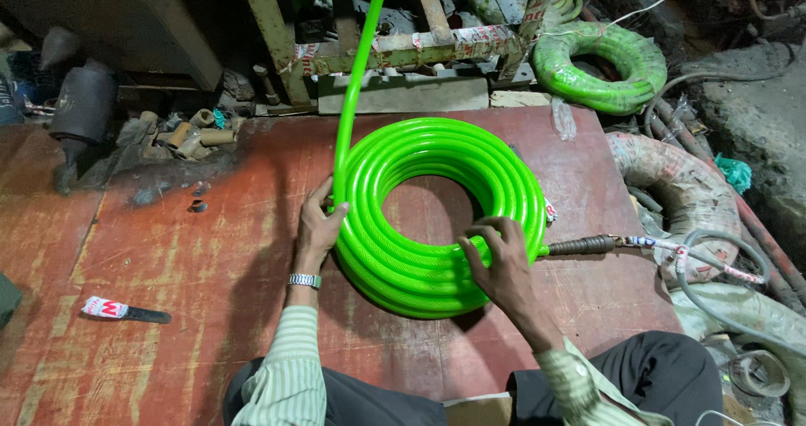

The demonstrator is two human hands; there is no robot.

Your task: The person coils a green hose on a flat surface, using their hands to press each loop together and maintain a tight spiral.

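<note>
Both hands are pinning the green hose coil point(437, 216) flat on the red desk point(168, 250) mid-frame: left hand point(317, 224) gripping the outer edge where the loose length is feeding in, right hand point(501, 258) spread open over the lower rim.

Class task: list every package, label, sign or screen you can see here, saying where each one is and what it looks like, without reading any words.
Label on a dark flat tool: lower left of the red board, white with red marks.
Printed tape: wound round the metal frame at the top, white and red.
Wrapped hose coil: top right, green ring in clear film.
Sack-wrapped coil: right edge, dirty white with red print.
No screens or signs.
</note>
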